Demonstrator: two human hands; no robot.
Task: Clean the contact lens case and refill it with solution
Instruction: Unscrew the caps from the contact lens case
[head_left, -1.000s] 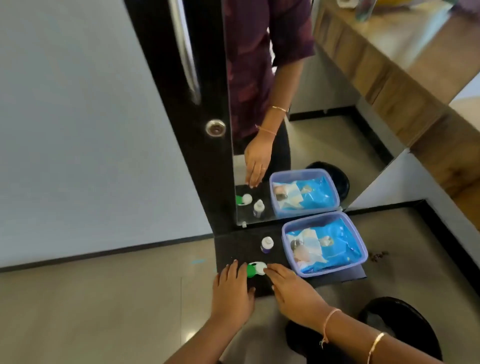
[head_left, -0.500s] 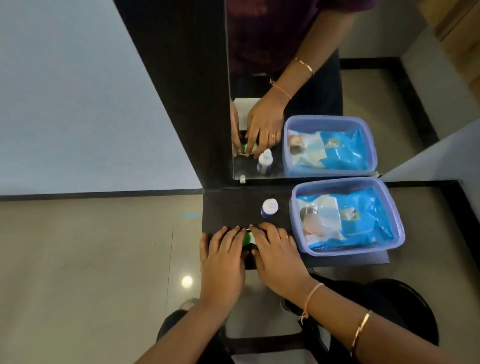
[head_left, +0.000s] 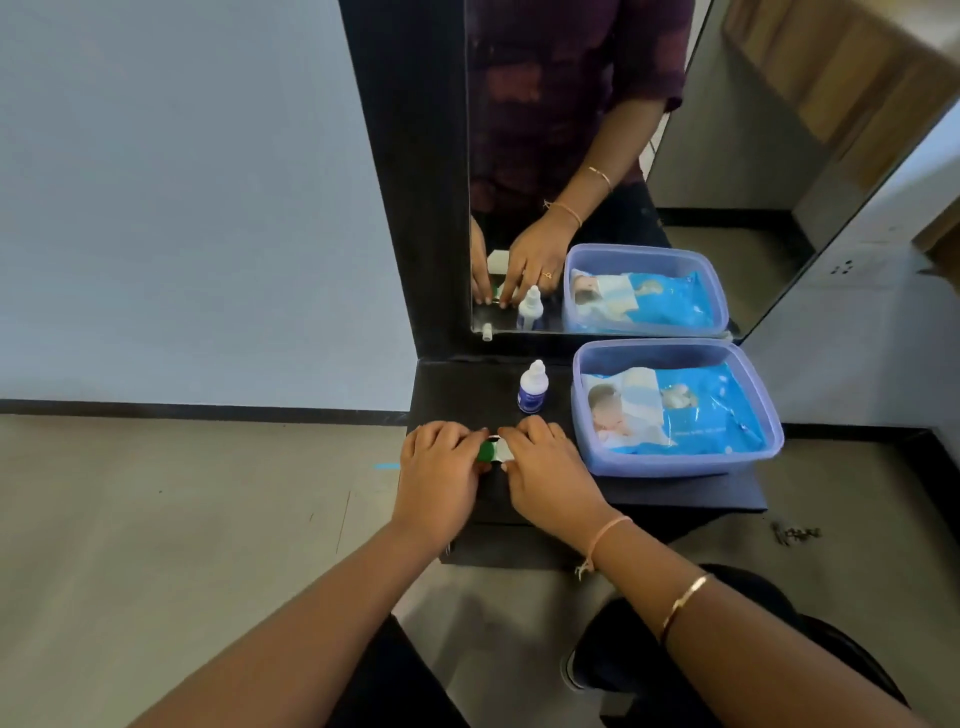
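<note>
Case sits near the front of the tabletop, caught between both hands; whether it rests flat or is slightly lifted cannot be told. Left hand: fingers curled onto the green cap end. Right hand: fingers curled onto the white cap end. Thumbs are hidden. Likely step: unscrewing the caps before cleaning. It is best done one cap at a time, with the other hand pinning the body and the case kept level so any old fluid stays in. Caps should then go down inner side up, with the colours kept apart. The case is small, hard, glossy plastic with two round caps side by side, probably slick once wet. Bottle stands upright just behind the hands: white, with a tapered nozzle cap on and a dark blue label. Tub to the right is translucent lavender with rounded corners. It holds a soft blue wipes pack in crinkly film. The tabletop is matt black, and the mirror behind repeats it all.
</note>
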